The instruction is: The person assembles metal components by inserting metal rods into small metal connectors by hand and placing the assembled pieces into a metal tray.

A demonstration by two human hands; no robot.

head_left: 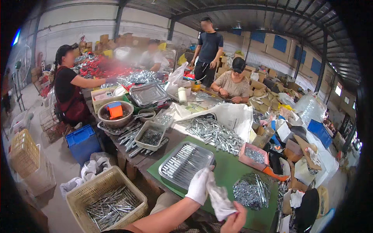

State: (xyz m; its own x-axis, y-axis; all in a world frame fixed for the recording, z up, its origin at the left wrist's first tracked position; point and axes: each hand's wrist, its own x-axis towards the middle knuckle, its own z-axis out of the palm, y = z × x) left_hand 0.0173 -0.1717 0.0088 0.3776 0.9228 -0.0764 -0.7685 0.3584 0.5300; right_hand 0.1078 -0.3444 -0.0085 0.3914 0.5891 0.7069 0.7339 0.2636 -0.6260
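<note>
My left hand [197,189] wears a white work glove and is closed at the upper end of a second, loose white glove [218,197]. My bare right hand [235,219] pinches the lower end of that loose glove. It stretches between my two hands over the green table mat [243,171]. Just beyond my left hand lies a metal tray [166,179] with rows of silver metal rods [186,163]. To the right of my hands, a pile of small metal parts [248,192] rests on the mat, with several longer pins beside it.
A pink box [243,158] of small parts stands right of the tray. Farther back, metal tubes [217,134] lie heaped on a white sheet. A cream crate [75,194] of rods is at lower left, near a blue bin [82,143]. Several people work around the tables.
</note>
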